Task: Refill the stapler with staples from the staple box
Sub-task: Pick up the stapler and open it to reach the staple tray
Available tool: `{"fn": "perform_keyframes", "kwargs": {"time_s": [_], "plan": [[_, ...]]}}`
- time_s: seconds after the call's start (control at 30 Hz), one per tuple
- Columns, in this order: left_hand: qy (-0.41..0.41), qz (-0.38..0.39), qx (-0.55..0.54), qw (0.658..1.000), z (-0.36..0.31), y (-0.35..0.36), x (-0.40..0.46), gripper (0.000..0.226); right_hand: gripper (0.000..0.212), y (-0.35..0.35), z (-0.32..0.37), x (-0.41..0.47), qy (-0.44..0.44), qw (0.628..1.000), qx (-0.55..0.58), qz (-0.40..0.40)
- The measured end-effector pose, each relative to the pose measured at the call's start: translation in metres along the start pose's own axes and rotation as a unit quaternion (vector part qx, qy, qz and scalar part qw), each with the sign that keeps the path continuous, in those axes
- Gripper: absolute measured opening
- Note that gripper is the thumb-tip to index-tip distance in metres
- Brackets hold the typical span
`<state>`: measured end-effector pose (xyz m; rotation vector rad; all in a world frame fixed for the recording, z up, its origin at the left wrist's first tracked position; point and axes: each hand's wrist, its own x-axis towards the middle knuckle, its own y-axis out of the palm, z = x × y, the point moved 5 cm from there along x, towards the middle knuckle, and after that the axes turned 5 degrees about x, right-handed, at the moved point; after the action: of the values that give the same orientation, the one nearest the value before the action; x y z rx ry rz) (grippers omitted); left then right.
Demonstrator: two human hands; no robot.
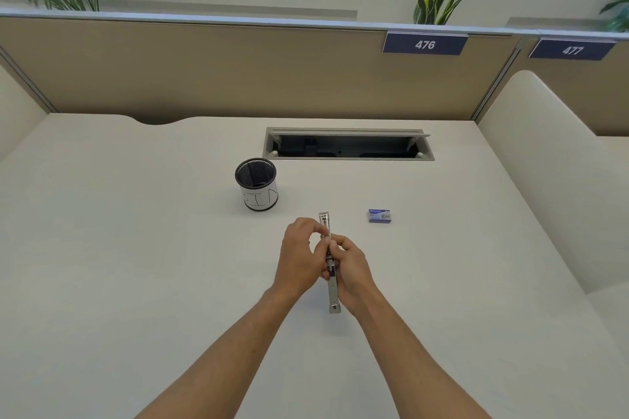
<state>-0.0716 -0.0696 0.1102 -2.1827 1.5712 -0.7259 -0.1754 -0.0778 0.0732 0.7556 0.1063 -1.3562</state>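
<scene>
A long silver metal stapler (333, 296) is held above the white desk, folded out into one straight line pointing away from me. My left hand (299, 258) pinches its far half from the left with the fingertips. My right hand (350, 269) grips the middle from the right, its fingers hiding that section. A small blue staple box (379, 215) lies shut on the desk, to the right of the stapler's far end and apart from both hands.
A black mesh cup (256, 184) with a white paper label stands to the left behind the stapler. An open cable tray (347, 143) is sunk into the desk (136, 248) further back. Beige partition walls enclose the back and right side.
</scene>
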Motion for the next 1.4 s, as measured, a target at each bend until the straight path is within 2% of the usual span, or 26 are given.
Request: {"fn": "perform_keyframes", "kwargs": {"time_s": [0.17, 0.37, 0.73, 0.97, 1.07, 1.17, 1.27, 1.4], "plan": [[0.008, 0.014, -0.024, 1.0, -0.001, 0.001, -0.006, 0.015, 0.022, -0.001, 0.001, 0.003, 0.008, 0.999, 0.05, 0.008], [-0.014, 0.051, -0.081, 0.995, 0.0, -0.001, -0.008, 0.036, 0.022, -0.002, -0.001, 0.005, 0.02, 0.998, 0.065, 0.012], [-0.005, 0.124, -0.044, 0.991, 0.002, 0.003, -0.008, 0.023, 0.018, -0.012, -0.013, 0.009, 0.037, 0.996, 0.066, -0.039], [0.029, 0.142, -0.056, 0.988, 0.003, 0.004, -0.012, 0.031, 0.018, -0.016, -0.007, 0.008, 0.018, 0.999, 0.027, -0.023], [0.013, 0.106, -0.055, 0.993, 0.006, -0.001, -0.008, 0.03, 0.022, -0.014, -0.007, 0.007, 0.013, 1.0, 0.013, -0.007], [0.019, 0.036, 0.047, 0.998, 0.007, -0.005, -0.002, 0.027, 0.021, -0.01, -0.007, 0.005, 0.012, 1.0, 0.01, 0.008], [0.058, 0.018, 0.169, 0.984, 0.003, -0.002, -0.003, 0.031, 0.021, -0.009, -0.006, 0.003, 0.005, 1.0, -0.001, 0.01], [0.08, -0.004, 0.233, 0.969, -0.003, 0.001, -0.005, 0.031, 0.021, -0.009, -0.002, 0.0, -0.016, 1.0, -0.019, 0.012]]}}
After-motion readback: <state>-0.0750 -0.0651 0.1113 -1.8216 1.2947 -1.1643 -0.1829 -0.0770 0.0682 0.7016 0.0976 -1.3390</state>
